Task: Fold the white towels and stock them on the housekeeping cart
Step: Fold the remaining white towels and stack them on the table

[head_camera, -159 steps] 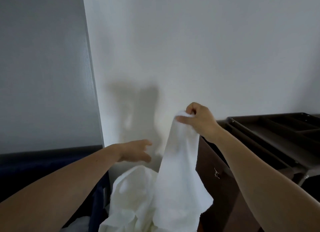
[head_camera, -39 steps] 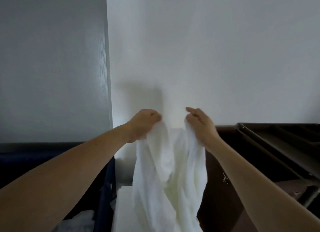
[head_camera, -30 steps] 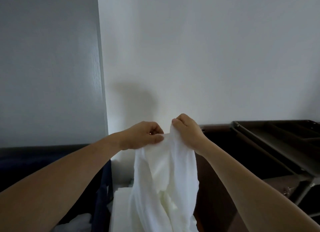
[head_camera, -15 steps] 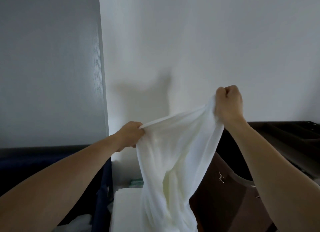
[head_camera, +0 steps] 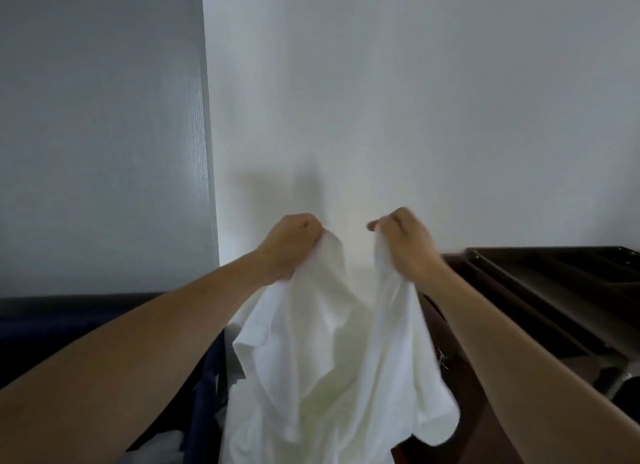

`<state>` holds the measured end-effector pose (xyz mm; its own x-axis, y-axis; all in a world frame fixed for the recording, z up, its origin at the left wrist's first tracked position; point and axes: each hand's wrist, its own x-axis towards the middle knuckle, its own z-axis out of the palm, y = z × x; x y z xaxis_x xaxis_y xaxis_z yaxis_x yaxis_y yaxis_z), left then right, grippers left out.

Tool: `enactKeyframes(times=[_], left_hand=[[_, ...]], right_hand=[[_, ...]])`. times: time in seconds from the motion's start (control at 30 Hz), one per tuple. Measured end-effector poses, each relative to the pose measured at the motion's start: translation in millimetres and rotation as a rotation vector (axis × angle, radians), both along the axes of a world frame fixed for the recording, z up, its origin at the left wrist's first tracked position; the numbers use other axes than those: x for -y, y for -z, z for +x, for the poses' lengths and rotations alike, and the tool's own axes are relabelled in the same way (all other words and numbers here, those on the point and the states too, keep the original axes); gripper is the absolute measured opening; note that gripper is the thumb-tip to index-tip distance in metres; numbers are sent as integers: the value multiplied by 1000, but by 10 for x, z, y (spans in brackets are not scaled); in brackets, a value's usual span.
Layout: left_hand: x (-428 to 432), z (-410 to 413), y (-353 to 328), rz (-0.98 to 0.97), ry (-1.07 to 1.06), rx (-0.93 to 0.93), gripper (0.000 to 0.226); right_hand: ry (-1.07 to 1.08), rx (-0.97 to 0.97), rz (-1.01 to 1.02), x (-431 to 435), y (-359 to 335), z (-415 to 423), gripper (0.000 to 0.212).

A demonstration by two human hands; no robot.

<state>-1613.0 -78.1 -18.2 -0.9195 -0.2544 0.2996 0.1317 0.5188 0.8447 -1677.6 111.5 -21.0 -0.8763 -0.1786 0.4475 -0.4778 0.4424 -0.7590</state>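
Note:
A white towel (head_camera: 332, 370) hangs crumpled in front of me, sagging in the middle between both hands. My left hand (head_camera: 292, 243) grips its upper left edge in a fist. My right hand (head_camera: 403, 240) grips the upper right edge, a short gap away at about the same height. The dark brown housekeeping cart (head_camera: 540, 300) stands at the right, with a divided tray on top. The towel's lower end runs out of view at the bottom.
A white wall (head_camera: 415, 117) is close ahead, with a grey panel (head_camera: 100, 134) to its left. A dark blue fabric bin (head_camera: 204, 394) sits at the lower left, with white cloth (head_camera: 152, 453) inside it.
My right hand has come down and inward from its raised position. The towel's top edge, stretched taut half a second ago, now sags between the two hands.

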Motion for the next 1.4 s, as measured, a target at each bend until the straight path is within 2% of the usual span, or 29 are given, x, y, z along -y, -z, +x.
enactKeyframes(times=[0.1,0.17,0.23,0.3,0.37,0.47,0.53,0.63,0.73,0.83,0.9,0.97,1.07,1.2,1.3,1.4], left_hand=[[-96,-24,30,-99,105,-24,22],[-85,-16,69,-227,196,-23,19],[5,0,142,-421,209,39,14],[150,21,229,-478,180,153,12],[286,24,302,-385,145,233,13],[445,48,364,-249,59,257,12],[529,74,399,-26,56,222,13],[516,108,417,375,174,157,17],[378,105,416,563,253,231,23],[277,75,409,535,129,190,25],[183,62,401,377,83,142,25],[20,72,426,208,122,136,28],[-161,84,465,104,176,146,36],[-152,100,427,108,199,181,37],[-90,121,389,173,229,231,35],[-45,132,379,237,278,294,37]], right_hand=[[-171,126,-51,214,307,195,19],[-210,192,-88,286,415,246,21],[-130,126,-36,271,402,207,22],[-7,27,2,190,304,115,24],[84,-32,-13,78,180,11,26],[184,-50,-77,-93,71,-132,25],[211,-19,-103,-165,96,-186,28],[155,95,-54,-123,283,-171,28],[152,176,-78,-40,425,-142,25],[219,121,-140,-6,415,-102,22],[208,55,-155,69,417,-4,22],[140,21,-107,210,441,147,23],[90,-25,51,370,486,305,19],[66,-54,153,369,489,401,25],[-68,-20,270,338,514,428,31],[-236,60,289,254,558,411,38]])
